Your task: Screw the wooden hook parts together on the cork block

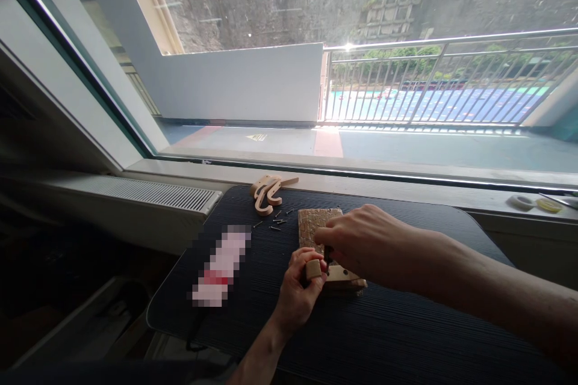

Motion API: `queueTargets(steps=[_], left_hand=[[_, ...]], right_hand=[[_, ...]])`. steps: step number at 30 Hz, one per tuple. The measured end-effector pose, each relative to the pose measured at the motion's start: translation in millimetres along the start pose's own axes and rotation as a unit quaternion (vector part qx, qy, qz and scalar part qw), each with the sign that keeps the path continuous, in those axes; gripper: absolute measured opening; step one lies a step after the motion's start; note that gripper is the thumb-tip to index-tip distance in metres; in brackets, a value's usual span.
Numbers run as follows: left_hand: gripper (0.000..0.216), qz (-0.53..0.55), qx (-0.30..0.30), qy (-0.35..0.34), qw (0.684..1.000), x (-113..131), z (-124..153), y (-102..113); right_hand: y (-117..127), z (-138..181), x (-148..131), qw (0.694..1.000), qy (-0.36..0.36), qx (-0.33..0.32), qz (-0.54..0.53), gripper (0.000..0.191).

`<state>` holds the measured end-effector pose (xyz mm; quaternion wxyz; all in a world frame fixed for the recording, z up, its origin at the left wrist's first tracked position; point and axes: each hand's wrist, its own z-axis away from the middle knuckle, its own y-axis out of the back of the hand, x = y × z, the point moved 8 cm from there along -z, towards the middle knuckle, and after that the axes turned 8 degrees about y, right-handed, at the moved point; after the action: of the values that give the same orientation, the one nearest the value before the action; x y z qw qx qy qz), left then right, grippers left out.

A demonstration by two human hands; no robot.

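Note:
My left hand is curled around a small wooden piece at the near end of a rough brown board lying on the dark table. My right hand reaches in from the right above the board, fingers pinched on something dark and small just beside that wooden piece; I cannot make out what it is. A flat wooden part lies under the right hand, against the board's near end.
Curved wooden hooks lie at the table's far edge, with several small dark screws scattered near them. A blurred pink object lies at left. Tape rolls rest on the windowsill at right. A radiator grille runs at left.

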<state>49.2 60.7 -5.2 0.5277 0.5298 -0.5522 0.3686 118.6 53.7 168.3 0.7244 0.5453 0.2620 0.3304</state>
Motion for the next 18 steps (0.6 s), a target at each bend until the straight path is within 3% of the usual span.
queueTargets(steps=[5, 18], left_hand=[[0.02, 0.001, -0.012, 0.018, 1.0, 4, -1, -1], [0.025, 0.005, -0.009, 0.013, 1.0, 2, -1, 0]], right_hand=[[-6, -3, -1, 1.0, 0.011, -0.021, -0.006, 0.014], [-10, -7, 5, 0.999, -0.017, 0.018, 0.028, 0.015]])
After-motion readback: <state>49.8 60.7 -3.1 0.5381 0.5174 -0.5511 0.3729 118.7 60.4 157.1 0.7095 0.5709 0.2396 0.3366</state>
